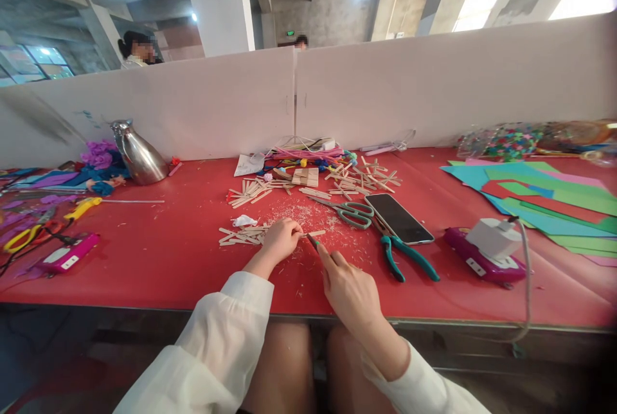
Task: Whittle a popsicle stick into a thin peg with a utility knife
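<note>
My left hand [282, 239] is closed in a pinch on a thin wooden craft stick [317, 233], whose free end points right. In my right hand [349, 285] the fingers wrap round a small knife [313, 242]; its dark blade reaches up to the stick beside my left fingertips. Most of the knife's handle is hidden by my fingers. Pale wood shavings [294, 210] are scattered on the red table [193, 272] around both hands. A small pile of craft sticks [241, 235] lies just left of my left hand, with a crumpled white scrap [244, 220] behind it.
Scissors [354, 213], teal-handled pliers [405, 256] and a phone [400, 218] lie right of my hands. More sticks [361, 179] lie behind. Farther right are a purple power strip [482, 263] with a charger and coloured sheets [544, 198]. A metal jug [139, 153] stands back left.
</note>
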Action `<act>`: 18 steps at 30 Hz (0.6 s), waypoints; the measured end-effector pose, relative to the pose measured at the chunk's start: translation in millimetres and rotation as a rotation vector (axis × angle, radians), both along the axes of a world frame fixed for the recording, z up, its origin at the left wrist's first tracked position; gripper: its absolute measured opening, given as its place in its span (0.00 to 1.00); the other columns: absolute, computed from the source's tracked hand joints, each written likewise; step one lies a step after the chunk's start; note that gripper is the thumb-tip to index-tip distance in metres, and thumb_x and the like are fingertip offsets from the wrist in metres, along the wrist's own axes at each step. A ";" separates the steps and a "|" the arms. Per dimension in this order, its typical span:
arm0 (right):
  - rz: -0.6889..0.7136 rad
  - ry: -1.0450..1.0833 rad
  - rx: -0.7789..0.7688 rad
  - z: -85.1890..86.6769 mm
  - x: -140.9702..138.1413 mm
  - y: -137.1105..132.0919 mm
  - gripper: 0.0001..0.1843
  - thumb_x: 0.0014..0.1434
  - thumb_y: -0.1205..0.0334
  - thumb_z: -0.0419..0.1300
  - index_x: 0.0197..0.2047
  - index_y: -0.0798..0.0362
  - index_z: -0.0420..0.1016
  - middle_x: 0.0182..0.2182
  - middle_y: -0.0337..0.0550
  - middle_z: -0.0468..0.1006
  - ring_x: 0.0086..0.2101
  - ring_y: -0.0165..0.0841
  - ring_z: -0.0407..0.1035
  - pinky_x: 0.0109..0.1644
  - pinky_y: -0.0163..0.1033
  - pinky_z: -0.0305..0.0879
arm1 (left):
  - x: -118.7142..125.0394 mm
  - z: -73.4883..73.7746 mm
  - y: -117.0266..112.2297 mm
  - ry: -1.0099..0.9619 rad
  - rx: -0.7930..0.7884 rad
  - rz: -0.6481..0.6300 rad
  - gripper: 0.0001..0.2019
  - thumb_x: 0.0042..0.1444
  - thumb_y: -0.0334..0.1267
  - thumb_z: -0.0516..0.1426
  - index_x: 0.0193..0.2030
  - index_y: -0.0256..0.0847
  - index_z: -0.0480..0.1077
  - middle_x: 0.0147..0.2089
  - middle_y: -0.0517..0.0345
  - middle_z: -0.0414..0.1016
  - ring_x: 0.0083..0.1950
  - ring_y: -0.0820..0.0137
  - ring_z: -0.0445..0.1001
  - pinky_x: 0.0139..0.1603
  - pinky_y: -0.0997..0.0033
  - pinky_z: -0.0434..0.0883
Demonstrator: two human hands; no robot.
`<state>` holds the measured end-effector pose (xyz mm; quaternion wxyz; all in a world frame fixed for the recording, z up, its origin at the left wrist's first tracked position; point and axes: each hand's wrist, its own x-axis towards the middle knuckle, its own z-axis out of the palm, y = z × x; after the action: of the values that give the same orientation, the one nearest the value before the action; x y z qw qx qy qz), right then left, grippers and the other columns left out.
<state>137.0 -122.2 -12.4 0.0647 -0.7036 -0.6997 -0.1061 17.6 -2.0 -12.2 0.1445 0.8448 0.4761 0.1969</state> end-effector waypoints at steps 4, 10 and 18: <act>0.056 -0.136 -0.078 10.2 -7.5 0.6 0.24 0.56 0.75 0.47 0.56 0.58 0.62 0.37 0.51 0.75 0.25 0.31 0.73 0.21 0.32 0.61 | 1.2 1.7 -0.6 0.023 -0.004 -0.006 0.07 0.52 0.29 0.53 0.31 0.38 0.72 0.36 0.54 0.73 0.41 0.67 0.69 0.44 0.70 0.64; 0.081 -0.209 -0.045 13.4 -18.5 -0.2 0.23 0.56 0.78 0.44 0.53 0.61 0.65 0.34 0.53 0.74 0.25 0.31 0.73 0.22 0.31 0.65 | 0.6 -0.4 -1.3 0.012 0.014 0.006 0.07 0.52 0.29 0.53 0.31 0.39 0.72 0.36 0.55 0.72 0.41 0.68 0.69 0.44 0.71 0.64; 0.144 -0.324 0.026 3.6 -24.8 -3.2 0.23 0.57 0.79 0.40 0.49 0.62 0.70 0.34 0.55 0.74 0.25 0.32 0.71 0.22 0.32 0.65 | -1.2 -4.7 0.9 -0.010 0.032 0.000 0.07 0.52 0.29 0.53 0.31 0.38 0.72 0.35 0.56 0.73 0.40 0.69 0.69 0.42 0.71 0.65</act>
<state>112.2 -125.4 -8.9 -0.0321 -0.6244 -0.7481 -0.2222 16.4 -1.1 -16.9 0.1333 0.8461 0.4720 0.2089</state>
